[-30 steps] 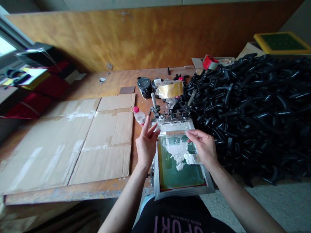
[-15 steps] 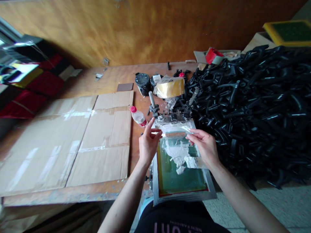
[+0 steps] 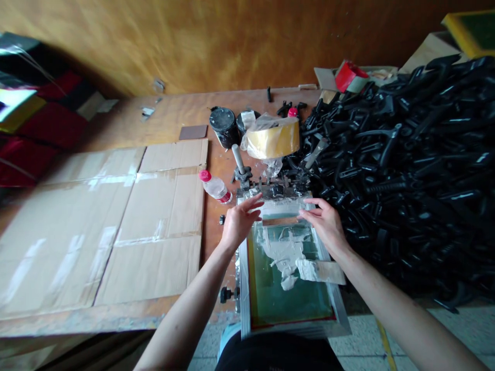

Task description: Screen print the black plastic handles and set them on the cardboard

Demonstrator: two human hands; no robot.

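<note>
While both hands [image 3: 240, 222] [image 3: 327, 222] press tape on the screen frame [image 3: 340, 314], no writing reads

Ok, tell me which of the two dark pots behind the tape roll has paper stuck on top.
The right pot, partly hidden by the tape roll; the left pot has none.

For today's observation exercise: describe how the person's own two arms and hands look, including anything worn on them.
Both forearms are bare, with no sleeves in view. The left hand and right hand wear no gloves. No watch, ring or bracelet shows. Fingers are slim with short nails. A dark garment shows at the bottom edge.
</note>
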